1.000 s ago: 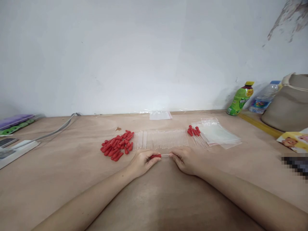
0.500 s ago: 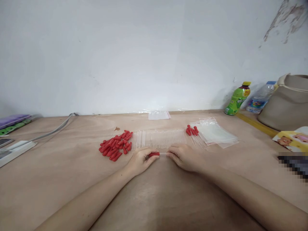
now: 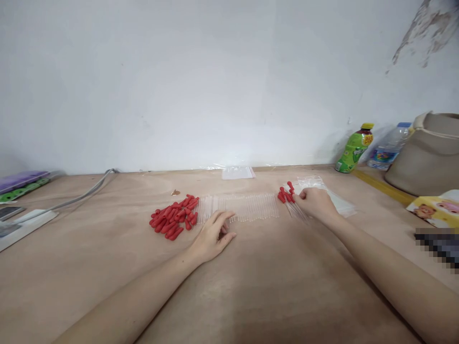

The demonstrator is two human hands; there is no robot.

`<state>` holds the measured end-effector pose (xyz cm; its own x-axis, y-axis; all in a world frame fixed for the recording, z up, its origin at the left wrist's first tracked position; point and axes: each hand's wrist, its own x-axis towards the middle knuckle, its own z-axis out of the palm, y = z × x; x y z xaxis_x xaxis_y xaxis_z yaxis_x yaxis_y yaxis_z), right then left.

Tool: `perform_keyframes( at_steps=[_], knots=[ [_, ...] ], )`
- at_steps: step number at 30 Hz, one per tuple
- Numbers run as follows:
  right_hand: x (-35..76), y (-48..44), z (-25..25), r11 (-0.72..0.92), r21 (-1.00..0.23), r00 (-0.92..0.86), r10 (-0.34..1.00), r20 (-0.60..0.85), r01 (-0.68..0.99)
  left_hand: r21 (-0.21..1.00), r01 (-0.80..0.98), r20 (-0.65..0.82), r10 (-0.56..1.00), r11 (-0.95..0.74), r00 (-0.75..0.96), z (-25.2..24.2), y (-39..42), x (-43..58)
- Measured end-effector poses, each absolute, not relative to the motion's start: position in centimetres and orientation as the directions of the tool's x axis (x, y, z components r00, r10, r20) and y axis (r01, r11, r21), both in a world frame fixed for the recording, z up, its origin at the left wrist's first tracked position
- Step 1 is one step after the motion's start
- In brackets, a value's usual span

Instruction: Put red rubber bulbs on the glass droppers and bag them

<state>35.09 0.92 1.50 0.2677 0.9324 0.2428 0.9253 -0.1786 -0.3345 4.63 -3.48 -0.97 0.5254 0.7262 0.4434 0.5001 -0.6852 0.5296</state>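
Note:
My left hand rests on the table with its fingers apart and nothing in them. In front of it lies a row of clear glass tubes, side by side. A heap of red rubber bulbs is to its left. At the right, my right hand is closed in a pinch on a dropper with a red bulb, above a small group of red-bulbed droppers. The fingers cover most of the held dropper's tube.
Clear plastic bags lie behind and right of my right hand; another small bag is by the wall. Farther right stand a green bottle, a water bottle and a beige bin. A grey cable runs at the left.
My right hand has moved right with the dropper, from the front middle to the dropper group. My left hand has let go of the red bulb and opened, staying about in place.

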Motion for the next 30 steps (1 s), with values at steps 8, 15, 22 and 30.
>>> perform_keyframes(
  at_steps=[8,15,22,30],
  knots=[
    [34.5,0.6,1.1,-0.254,-0.216,0.289,0.946,0.145,0.943,0.506,0.514,0.438,0.72,-0.693,0.538,-0.9,-3.5,4.6],
    [33.3,0.5,0.3,-0.209,-0.184,0.239,0.957,0.166,0.961,0.485,0.519,0.449,0.709,-0.704,0.544,-1.0,-3.4,4.7],
    [33.3,0.6,0.2,-0.24,-0.17,0.263,0.956,0.132,0.956,0.478,0.513,0.446,0.7,-0.713,0.558,-1.0,-3.4,4.8],
    [33.6,0.2,0.9,-0.238,-0.195,0.266,0.955,0.13,0.951,0.481,0.509,0.437,0.699,-0.714,0.566,-1.0,-3.3,4.7]
  ],
)
